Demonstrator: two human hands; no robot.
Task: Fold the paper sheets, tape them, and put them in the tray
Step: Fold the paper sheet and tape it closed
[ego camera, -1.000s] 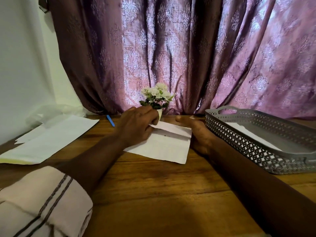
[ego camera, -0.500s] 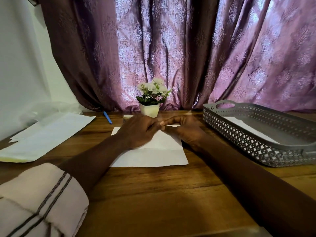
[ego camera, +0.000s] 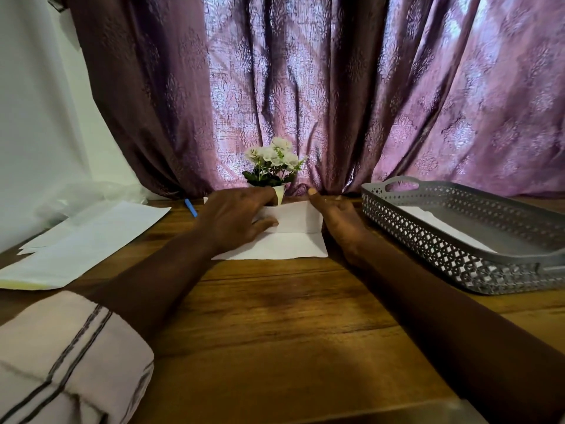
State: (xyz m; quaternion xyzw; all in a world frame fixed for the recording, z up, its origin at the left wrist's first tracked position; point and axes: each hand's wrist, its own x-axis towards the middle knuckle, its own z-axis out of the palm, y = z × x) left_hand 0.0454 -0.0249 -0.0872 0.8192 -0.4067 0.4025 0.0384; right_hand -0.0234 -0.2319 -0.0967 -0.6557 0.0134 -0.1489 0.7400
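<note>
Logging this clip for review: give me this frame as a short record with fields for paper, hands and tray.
stage: folding, no tape visible
paper sheet: on the table, far part folded at a crease
left hand: flat, presses the sheet
right hand: straight fingers touch its right edge
tray: at right, holds a white sheet
spare sheets: stacked at left
other: blue pen, flower pot
</note>
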